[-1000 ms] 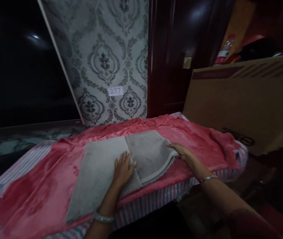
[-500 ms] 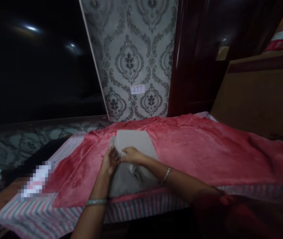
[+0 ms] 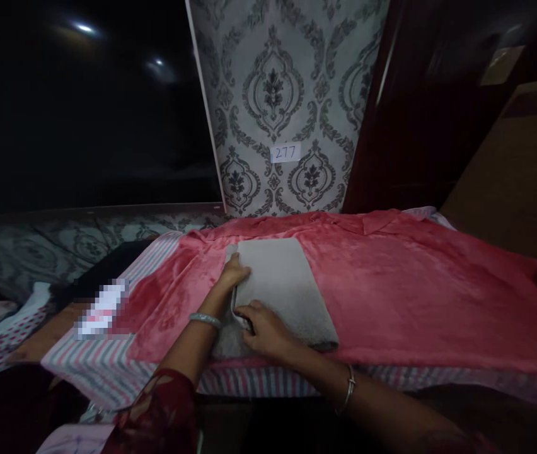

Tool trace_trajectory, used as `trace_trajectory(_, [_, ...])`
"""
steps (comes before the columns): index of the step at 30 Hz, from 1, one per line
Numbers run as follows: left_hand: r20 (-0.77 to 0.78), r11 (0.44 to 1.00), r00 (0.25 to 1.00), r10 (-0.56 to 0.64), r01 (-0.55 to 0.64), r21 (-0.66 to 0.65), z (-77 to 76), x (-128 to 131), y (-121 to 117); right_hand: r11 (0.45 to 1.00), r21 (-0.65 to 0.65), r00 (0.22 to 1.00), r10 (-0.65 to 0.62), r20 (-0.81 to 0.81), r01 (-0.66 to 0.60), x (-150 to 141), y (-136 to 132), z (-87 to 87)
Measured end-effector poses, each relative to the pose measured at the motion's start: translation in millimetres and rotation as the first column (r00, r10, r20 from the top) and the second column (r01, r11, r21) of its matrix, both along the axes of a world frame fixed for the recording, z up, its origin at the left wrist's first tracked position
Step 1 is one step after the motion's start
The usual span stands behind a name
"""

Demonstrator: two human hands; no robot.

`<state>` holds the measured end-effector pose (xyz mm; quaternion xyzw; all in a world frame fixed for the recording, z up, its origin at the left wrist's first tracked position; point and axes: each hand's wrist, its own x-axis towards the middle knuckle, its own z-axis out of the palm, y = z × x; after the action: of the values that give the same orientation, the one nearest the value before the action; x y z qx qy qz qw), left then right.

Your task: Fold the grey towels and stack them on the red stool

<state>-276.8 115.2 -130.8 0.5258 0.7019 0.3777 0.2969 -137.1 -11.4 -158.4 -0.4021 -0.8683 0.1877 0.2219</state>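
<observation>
A folded grey cloth (image 3: 280, 277) lies on a pinkish-red plush blanket (image 3: 391, 296). Its upper layer reaches to the right, and a strip of the lower layer shows along the left. My left hand (image 3: 235, 272) grips the upper part of the left edge, its thumb over the top layer and the other fingers partly hidden. Nearer to me, my right hand (image 3: 266, 331) pinches the same edge lower down, where the fold lifts a little and a dark gap shows. What kind of cloth article it is, I cannot tell.
Beneath the blanket is a striped sheet (image 3: 93, 366). A large dark screen (image 3: 84, 126) stands at the back left, beside patterned wallpaper (image 3: 273, 94) bearing a paper label (image 3: 286, 152). Polka-dotted fabric (image 3: 16, 334) lies at far left; a brown board-like panel (image 3: 519, 183) stands at right.
The grey cloth's upper layer now spreads flatter and farther toward me. My hands, close together before, are apart: left farther up the edge, right lower down. The view has shifted.
</observation>
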Motion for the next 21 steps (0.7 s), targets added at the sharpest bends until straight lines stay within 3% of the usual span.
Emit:
trace_trajectory(3, [-0.177, 0.998, 0.984, -0.009, -0.002, -0.064, 5.3, -1.3, 3.1, 0.994, -0.008, 0.991, 0.112, -0.068, -0.113, 7.2, 0.6, -0.8])
trace_trajectory(5, [-0.277, 0.996, 0.961, -0.021, -0.005, -0.091, 6.5, -3.2, 4.3, 0.994, 0.011, 0.980, 0.109, -0.165, -0.108, 24.2, 12.1, -0.5])
trace_trajectory(8, [-0.384, 0.992, 0.923, -0.032, -0.018, -0.124, 6.5, -2.7, 6.4, 0.989, 0.110, 0.965, -0.066, -0.252, 0.096, 67.2, 40.9, -3.3])
trace_trajectory(11, [-0.442, 0.990, 0.896, -0.032, -0.034, -0.140, 4.9, 2.9, 7.3, 0.933, 0.154, 0.934, -0.293, -0.205, 0.326, 113.1, 68.4, -14.2])
trace_trajectory(15, [-0.478, 0.987, 0.878, -0.031, -0.048, -0.152, 1.0, 10.6, 7.4, 0.918, -0.003, 0.914, -0.396, -0.093, 0.398, 142.6, 82.7, -38.4])
trace_trajectory(18, [-0.481, 0.981, 0.875, -0.055, -0.042, -0.188, -1.5, 11.1, 10.1, 0.916, -0.110, 0.916, -0.394, -0.076, 0.385, 142.6, 81.0, -50.4])
trace_trajectory(21, [-0.476, 0.979, 0.878, -0.052, -0.048, -0.196, -3.0, 7.9, 12.6, 0.910, -0.173, 0.906, -0.400, -0.141, 0.376, 139.5, 78.7, -51.5])
